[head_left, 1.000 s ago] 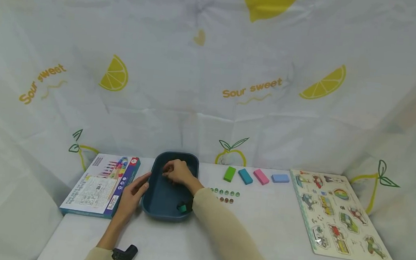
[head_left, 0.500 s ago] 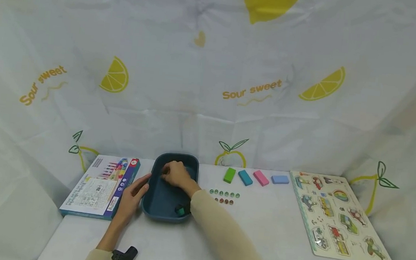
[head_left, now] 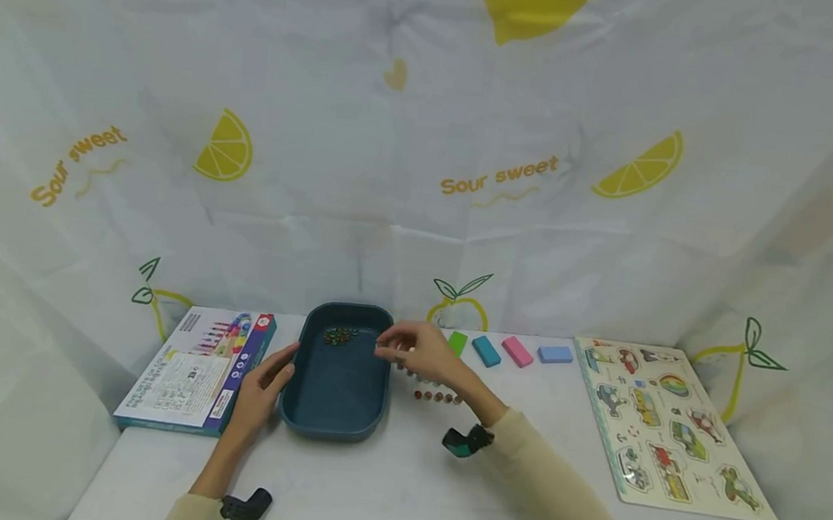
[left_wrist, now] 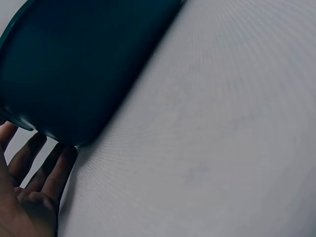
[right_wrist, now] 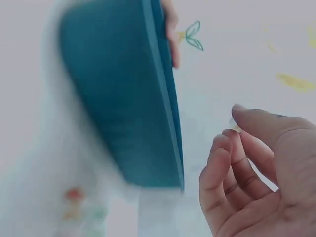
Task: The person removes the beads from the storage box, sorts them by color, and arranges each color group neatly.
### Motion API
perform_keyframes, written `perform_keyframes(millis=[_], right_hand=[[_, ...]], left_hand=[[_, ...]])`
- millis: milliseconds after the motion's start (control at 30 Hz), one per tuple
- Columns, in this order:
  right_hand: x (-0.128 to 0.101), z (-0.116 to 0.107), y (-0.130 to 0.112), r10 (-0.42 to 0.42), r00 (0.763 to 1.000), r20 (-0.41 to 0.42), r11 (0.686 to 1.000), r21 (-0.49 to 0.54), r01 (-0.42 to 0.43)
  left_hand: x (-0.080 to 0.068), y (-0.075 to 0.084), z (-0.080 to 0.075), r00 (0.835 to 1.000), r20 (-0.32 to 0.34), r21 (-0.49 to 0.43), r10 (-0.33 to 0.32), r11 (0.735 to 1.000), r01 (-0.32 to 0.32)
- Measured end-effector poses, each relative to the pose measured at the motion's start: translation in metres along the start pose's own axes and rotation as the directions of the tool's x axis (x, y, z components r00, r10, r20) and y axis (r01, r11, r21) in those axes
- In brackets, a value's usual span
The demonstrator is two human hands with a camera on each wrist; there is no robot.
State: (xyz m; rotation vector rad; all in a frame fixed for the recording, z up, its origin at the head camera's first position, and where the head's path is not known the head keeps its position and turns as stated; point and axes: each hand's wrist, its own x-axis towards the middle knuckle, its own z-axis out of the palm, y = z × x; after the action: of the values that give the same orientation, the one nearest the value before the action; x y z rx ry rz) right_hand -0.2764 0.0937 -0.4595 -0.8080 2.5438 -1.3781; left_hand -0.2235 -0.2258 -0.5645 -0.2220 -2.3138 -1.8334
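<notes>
A dark teal tray (head_left: 331,398) stands on the white table, with a small cluster of glass marbles (head_left: 340,336) at its far end. My left hand (head_left: 262,392) touches the tray's left wall with extended fingers; the left wrist view shows those fingertips (left_wrist: 69,154) right at the tray. Over the tray's right rim is my right hand (head_left: 419,351). It pinches a small clear marble (right_wrist: 235,124) between thumb and forefinger, best seen in the right wrist view. Just right of the tray lies a row of brown marbles (head_left: 438,397); a second row behind it is partly hidden by the right hand.
Along the back lie a green block (head_left: 458,343), a teal block (head_left: 486,351), a pink block (head_left: 517,351) and a blue block (head_left: 555,354). A picture puzzle board (head_left: 671,427) lies at the right, a flat printed box (head_left: 187,372) at the left. A lemon-print curtain (head_left: 359,229) hangs behind.
My right hand has left the tray's far end and moved right to the rim, uncovering the marbles inside. The left hand stays at the tray's left wall.
</notes>
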Motion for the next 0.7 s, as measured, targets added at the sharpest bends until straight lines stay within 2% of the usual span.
perform_keyframes(millis=[200,333,500,700], right_hand=[[-0.075,-0.030,0.039,0.075,0.995,-0.060,0.996,-0.041,-0.078],[-0.109,-0.039,0.065,0.104,0.990,-0.096,0.988,-0.101,-0.114],[-0.122,-0.038,0.088,0.123,0.979,-0.160,0.967,-0.204,-0.155],[-0.120,-0.032,0.098,0.137,0.972,-0.193,0.956,-0.233,-0.181]], left_hand=[[0.000,0.001,0.002,1.000,-0.004,0.000,-0.004,1.000,0.004],[0.000,0.001,0.002,1.000,-0.007,0.002,0.009,1.000,-0.009],[-0.001,0.002,0.001,1.000,-0.015,-0.003,0.011,1.000,-0.011],[0.000,0.002,0.000,1.000,-0.011,0.004,0.011,1.000,-0.010]])
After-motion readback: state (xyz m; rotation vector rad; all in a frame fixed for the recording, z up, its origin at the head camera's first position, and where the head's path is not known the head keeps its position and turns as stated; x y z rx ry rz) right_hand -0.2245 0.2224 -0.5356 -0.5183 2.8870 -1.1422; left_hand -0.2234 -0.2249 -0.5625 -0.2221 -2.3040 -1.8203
